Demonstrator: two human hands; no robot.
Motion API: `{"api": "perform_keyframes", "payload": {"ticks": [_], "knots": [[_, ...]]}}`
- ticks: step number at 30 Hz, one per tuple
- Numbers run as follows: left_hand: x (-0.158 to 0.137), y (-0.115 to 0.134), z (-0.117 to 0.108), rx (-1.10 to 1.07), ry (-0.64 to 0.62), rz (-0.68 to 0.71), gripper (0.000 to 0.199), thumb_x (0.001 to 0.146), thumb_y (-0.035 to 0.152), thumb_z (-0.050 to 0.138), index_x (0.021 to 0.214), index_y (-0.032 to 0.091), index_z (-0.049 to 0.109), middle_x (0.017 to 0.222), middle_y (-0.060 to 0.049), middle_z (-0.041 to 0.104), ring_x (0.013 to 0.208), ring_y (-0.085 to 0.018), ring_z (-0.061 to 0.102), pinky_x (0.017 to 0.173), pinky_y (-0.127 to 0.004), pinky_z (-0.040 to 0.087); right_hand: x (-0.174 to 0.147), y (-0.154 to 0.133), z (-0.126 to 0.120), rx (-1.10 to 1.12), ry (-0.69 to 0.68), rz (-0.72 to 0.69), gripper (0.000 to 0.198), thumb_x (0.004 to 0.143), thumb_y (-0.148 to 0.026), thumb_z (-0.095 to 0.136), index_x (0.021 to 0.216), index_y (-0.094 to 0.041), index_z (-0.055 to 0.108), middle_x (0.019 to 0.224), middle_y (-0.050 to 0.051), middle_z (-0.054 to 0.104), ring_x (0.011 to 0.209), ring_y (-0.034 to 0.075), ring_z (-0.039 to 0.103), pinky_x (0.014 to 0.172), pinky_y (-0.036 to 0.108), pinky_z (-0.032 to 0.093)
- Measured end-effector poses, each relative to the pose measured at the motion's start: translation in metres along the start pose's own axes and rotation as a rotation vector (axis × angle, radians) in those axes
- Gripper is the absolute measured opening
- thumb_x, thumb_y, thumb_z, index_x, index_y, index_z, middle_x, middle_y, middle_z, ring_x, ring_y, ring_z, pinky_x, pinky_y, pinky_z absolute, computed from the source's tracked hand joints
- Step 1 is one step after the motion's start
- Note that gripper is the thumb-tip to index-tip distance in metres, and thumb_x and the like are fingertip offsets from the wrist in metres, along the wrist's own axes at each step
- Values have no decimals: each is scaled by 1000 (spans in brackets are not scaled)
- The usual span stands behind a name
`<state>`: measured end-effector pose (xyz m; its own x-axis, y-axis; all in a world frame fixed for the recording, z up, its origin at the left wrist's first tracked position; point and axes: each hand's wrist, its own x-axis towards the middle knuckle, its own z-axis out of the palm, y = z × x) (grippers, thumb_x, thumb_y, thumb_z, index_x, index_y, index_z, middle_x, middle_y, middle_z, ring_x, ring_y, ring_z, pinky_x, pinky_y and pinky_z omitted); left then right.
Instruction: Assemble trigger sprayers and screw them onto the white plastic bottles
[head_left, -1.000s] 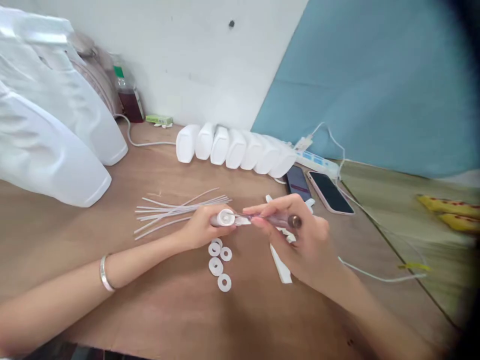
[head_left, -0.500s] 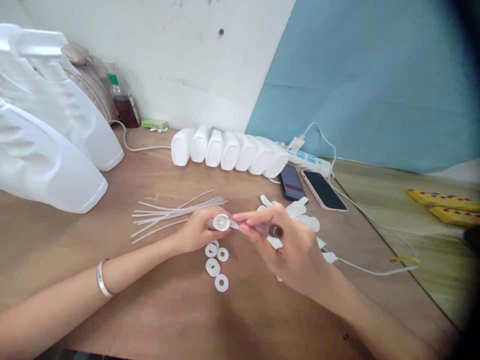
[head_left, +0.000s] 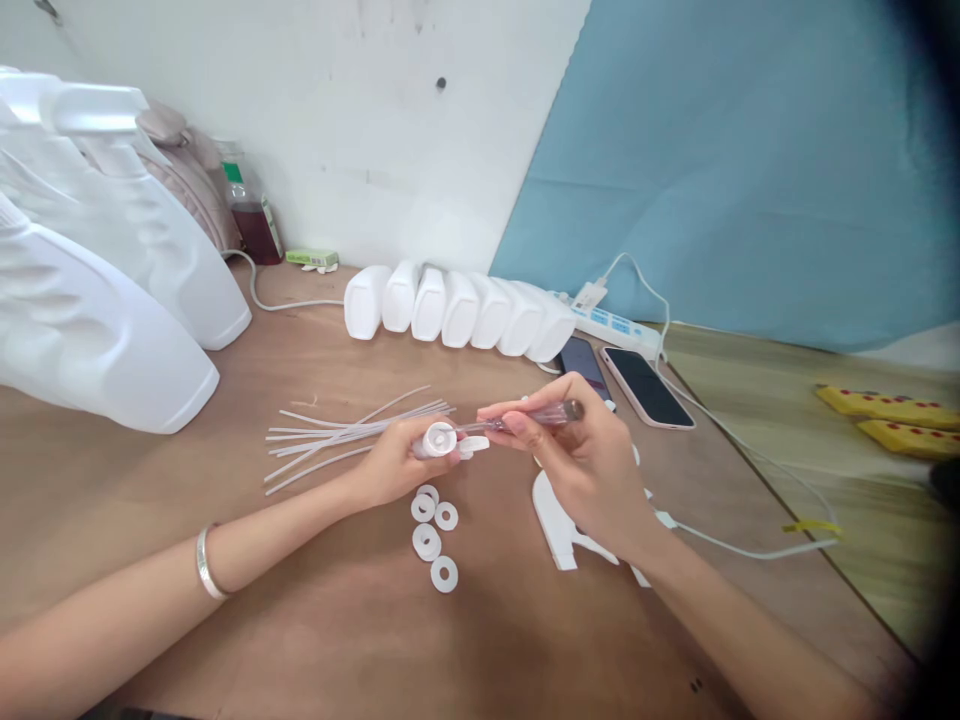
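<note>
My left hand [head_left: 397,462] is closed around a white trigger spray head [head_left: 439,440], whose round open collar faces me. Its white trigger [head_left: 474,446] sticks out to the right. In my right hand [head_left: 581,460] is a screwdriver [head_left: 551,414] with a clear handle and a dark end, gripped between thumb and fingers. The thin shaft points left, with its tip at the collar's opening; how deep it reaches I cannot tell. Several flat white washers [head_left: 444,574] lie just below my left hand. Thin white tubes [head_left: 322,436] are spread out behind my left forearm.
More white spray heads [head_left: 556,525] lie under and around my right hand. Small white bottles [head_left: 460,310] form a row near the wall. Large white bottles [head_left: 142,350] stand at left. Phones [head_left: 649,388], a power strip [head_left: 619,328] and a cable [head_left: 739,545] are at right.
My right hand has moved slightly up and right, and the screwdriver lies at a changed angle with more of its shaft showing. The white trigger is now plainer to see.
</note>
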<state>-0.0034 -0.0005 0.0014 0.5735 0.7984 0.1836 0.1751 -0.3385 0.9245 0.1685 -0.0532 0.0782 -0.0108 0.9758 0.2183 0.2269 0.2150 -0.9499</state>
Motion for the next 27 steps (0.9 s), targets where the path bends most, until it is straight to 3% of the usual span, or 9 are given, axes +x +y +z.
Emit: {"api": "perform_keyframes", "payload": {"ticks": [6,11,19,27], "knots": [[-2,-3,-2,-13,-96,56,18,80,25,57,93,14,63,86,-4,63,77,-14,55,69,-23,41,7,1,-6,119,2,72,22,79,-34,61,79,-21,44,77,4,70,83,20,68,72,38,59],[-3,-3,-2,13,-103,80,19,77,19,57,93,14,65,84,-4,64,75,-14,57,69,-24,42,7,2,-5,123,-61,75,24,78,-35,63,81,-21,44,82,5,70,87,20,68,74,37,59],[-2,-4,-1,83,-141,156,23,70,13,59,91,17,67,87,-4,67,84,-17,59,76,-27,44,25,11,-11,241,-103,366,27,76,-37,65,75,-18,45,72,5,70,70,18,69,68,35,59],[-2,-2,-1,71,-129,131,19,68,12,61,85,14,68,82,-4,67,80,-16,59,74,-25,44,28,13,-17,266,-123,367,29,73,-36,67,74,-18,45,71,5,70,64,16,67,63,31,57]]}}
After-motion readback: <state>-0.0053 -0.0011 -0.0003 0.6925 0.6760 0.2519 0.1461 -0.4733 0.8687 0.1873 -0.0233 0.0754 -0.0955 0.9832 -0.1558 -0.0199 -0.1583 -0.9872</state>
